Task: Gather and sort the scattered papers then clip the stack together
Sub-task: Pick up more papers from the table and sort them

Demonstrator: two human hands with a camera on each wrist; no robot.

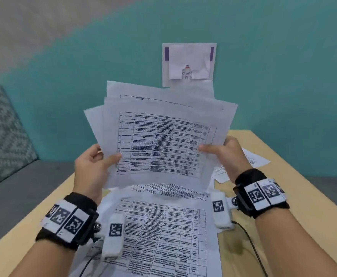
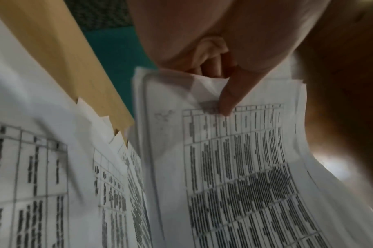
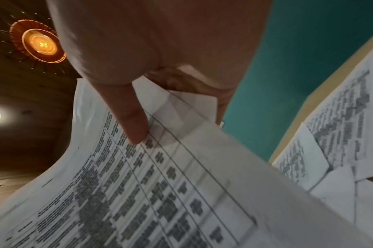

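Observation:
I hold a fanned stack of printed sheets (image 1: 163,136) upright above the table. My left hand (image 1: 95,162) pinches its left edge, thumb on the front page. My right hand (image 1: 223,150) pinches the right edge the same way. The left wrist view shows my left hand (image 2: 221,80) with the thumb pressing the held sheets (image 2: 234,167). In the right wrist view my right hand (image 3: 151,104) has its thumb on the top page (image 3: 160,184), fingers behind. More printed sheets (image 1: 163,232) lie flat on the table under my wrists. No clip is visible.
The light wooden table (image 1: 283,186) carries loose papers (image 1: 251,158) at the right, also seen as scattered papers (image 3: 338,134). A grey sofa with a patterned cushion (image 1: 3,126) stands at the left. A teal wall carries a taped notice (image 1: 189,62). A black cable (image 1: 251,242) runs by my right wrist.

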